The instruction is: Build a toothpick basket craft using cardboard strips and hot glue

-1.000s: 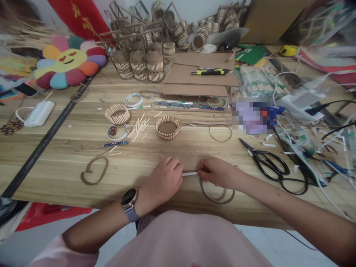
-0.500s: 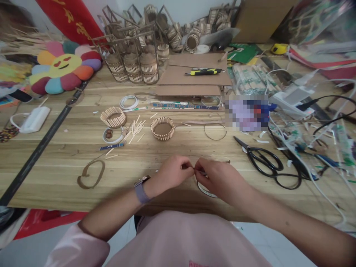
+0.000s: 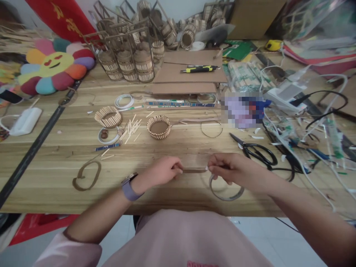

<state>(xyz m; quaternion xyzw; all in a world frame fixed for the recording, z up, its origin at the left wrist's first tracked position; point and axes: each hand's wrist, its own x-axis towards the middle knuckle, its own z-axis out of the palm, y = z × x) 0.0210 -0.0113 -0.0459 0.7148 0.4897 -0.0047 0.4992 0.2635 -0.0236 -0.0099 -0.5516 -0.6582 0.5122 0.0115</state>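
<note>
Off to the left, a loop of brown strip (image 3: 98,174) lies on the wooden tabletop (image 3: 52,163), and beside it the left hand (image 3: 164,170), fingers curled nearly closed, seems to pinch a flat brown strip (image 3: 194,171) stretched between the two hands near the front edge. The right hand (image 3: 228,167) nips it between thumb and forefinger, a coil (image 3: 241,193) hanging beneath; if that light grip slipped, I'd expect the strip to twist, or the coil to swing toward the black-handled scissors (image 3: 246,149) just beyond.

Two hands (image 3: 165,171) (image 3: 233,167), one pair of scissors (image 3: 245,147)
</note>
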